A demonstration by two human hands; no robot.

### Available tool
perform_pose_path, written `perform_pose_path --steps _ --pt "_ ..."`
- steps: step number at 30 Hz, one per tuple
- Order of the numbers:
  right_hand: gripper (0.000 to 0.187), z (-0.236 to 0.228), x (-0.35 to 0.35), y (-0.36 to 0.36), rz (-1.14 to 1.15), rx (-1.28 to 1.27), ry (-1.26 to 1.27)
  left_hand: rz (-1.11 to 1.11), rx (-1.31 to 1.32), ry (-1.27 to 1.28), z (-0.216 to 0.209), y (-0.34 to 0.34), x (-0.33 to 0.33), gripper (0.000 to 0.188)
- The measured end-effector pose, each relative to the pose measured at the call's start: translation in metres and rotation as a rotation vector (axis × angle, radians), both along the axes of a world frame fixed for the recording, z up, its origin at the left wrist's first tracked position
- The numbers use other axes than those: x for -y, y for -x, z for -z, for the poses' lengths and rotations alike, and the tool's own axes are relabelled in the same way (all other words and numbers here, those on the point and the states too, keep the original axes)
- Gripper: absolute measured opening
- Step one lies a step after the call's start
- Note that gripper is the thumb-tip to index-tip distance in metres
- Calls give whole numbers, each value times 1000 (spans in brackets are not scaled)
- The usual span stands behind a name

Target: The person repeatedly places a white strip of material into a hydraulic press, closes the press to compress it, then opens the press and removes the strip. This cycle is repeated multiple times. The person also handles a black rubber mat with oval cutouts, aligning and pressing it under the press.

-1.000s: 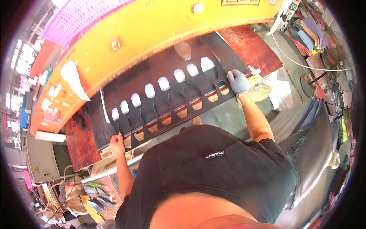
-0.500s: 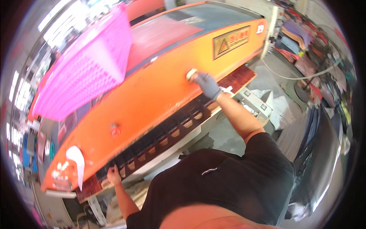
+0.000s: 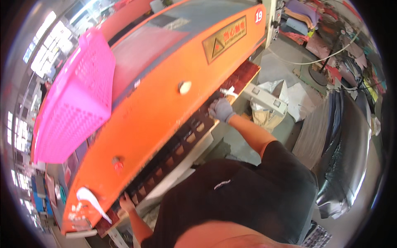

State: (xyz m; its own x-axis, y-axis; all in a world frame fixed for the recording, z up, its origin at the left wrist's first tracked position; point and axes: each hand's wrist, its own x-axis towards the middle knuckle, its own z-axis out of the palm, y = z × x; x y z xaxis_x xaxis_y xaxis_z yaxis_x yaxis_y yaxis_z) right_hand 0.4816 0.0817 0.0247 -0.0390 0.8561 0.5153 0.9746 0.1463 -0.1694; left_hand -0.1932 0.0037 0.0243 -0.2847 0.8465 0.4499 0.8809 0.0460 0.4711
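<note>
An orange press-like machine stretches across in front of me, with two knobs on its front: a pale one and a red one. Under its lower edge lies a long dark slotted board with a row of cutouts along its near side. My bare left hand has its fingers closed at the board's left end. Wearing a grey glove, my right hand is closed at the right end; its fingertips are partly hidden under the machine's edge.
A pink plastic basket leans on the machine's top at the left. Beside the right end stands a white metal beam. Dark sheets hang at the right, and piled coloured scraps lie farther back.
My right hand has left the pale knob and come down to the right end of the slotted board. My left hand stays at the left end. The view has shifted.
</note>
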Motion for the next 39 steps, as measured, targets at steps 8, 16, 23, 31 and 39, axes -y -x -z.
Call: perform_pose_path --steps 8,16,23,31,39 --pt "34 -32 4 5 91 -110 355 -11 -46 53 14 1 -14 47" --pt "36 -22 14 -3 142 -167 254 -95 -6 175 7 -9 8 45" --pt "28 -43 94 -23 208 -122 82 -133 58 149 -38 -54 93 42" --pt "22 -34 158 -33 194 -113 35 -177 41 197 -35 -78 155 40" --pt "30 -64 143 -26 106 -432 181 -201 68 167 -29 -68 165 39"
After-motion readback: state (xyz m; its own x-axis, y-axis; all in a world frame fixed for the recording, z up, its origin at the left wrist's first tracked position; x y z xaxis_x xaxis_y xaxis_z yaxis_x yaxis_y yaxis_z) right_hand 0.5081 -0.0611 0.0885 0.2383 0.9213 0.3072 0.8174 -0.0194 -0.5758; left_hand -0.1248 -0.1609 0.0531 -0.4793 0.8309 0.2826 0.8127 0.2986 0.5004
